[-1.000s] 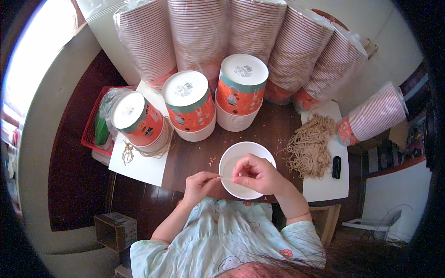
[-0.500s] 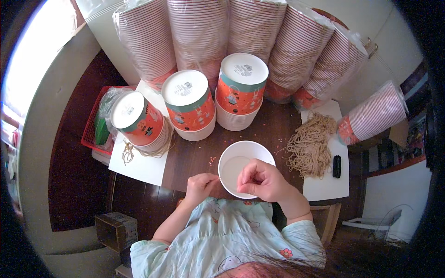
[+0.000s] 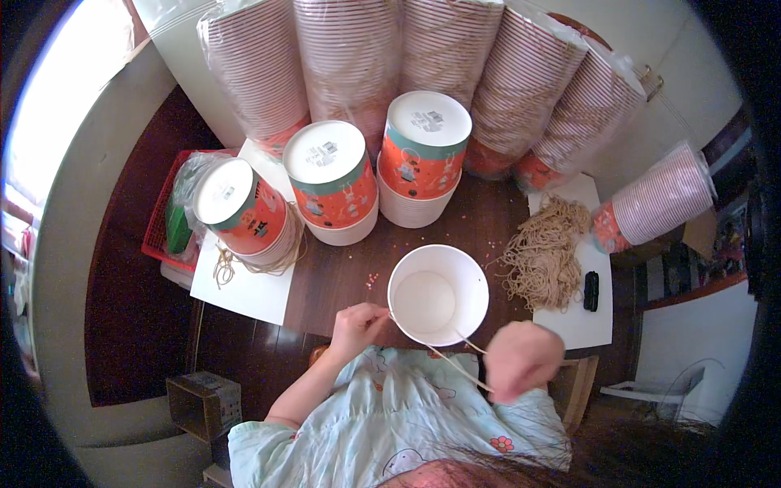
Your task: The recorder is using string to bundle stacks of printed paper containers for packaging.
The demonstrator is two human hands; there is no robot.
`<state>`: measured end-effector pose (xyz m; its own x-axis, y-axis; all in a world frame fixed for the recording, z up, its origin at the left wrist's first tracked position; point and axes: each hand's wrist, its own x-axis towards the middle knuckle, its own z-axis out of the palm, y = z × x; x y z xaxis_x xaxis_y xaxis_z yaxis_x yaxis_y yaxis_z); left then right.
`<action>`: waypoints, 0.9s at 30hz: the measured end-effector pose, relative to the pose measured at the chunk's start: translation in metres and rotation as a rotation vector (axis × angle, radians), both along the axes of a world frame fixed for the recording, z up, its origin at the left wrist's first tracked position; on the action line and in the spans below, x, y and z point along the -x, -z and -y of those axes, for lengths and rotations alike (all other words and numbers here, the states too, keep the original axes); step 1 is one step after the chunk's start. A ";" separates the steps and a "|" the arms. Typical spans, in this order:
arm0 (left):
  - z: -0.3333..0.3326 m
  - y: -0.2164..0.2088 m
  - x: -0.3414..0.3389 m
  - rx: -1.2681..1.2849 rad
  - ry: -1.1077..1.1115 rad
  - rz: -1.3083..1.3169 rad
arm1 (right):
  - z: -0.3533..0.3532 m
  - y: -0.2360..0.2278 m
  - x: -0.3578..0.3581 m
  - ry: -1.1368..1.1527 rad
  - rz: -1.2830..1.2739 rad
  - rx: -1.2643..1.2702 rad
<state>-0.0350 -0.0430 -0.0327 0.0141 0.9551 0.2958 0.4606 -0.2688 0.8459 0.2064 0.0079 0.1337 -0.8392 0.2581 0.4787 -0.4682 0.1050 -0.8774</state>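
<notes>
Your open cup (image 3: pixel 438 294) sits near you on the table (image 3: pixel 342 276). The string pile (image 3: pixel 543 254) lies to its right, three upturned cup stacks (image 3: pixel 333 183) stand beyond it, and wrapped sleeves of cups (image 3: pixel 423 65) lie farthest back.

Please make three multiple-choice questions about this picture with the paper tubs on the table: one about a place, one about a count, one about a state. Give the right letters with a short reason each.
1. Where does the pile of tan strings lie?
A. left of the white tub
B. right of the white tub
C. inside the white tub

2. How many upside-down orange tubs stand behind the white tub?
A. one
B. three
C. five

3. What is the state of the white tub in front of the person?
A. open side up, nothing visible inside
B. closed with a lid
C. lying on its side

Answers:
1 B, the pile rests on a white sheet to the tub's right.
2 B, three white bottoms show: left tub, middle tub, right tub.
3 A, its bare white inside is visible, while the left hand and right hand pull a string at its rim.
</notes>
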 end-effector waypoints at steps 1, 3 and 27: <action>0.001 0.000 0.001 0.020 0.019 0.021 | -0.005 0.006 -0.005 -0.100 -0.212 -0.015; -0.001 -0.008 -0.004 0.047 0.108 0.018 | -0.006 -0.007 -0.015 -0.283 -0.474 0.037; -0.125 -0.034 -0.080 0.066 0.488 -0.383 | 0.002 0.060 -0.045 1.020 0.288 0.177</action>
<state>0.0446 0.0821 0.0012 0.5467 0.8281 0.1242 0.5720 -0.4776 0.6669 0.2511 0.0058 0.0741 -0.2640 0.9468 0.1840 -0.0044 0.1895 -0.9819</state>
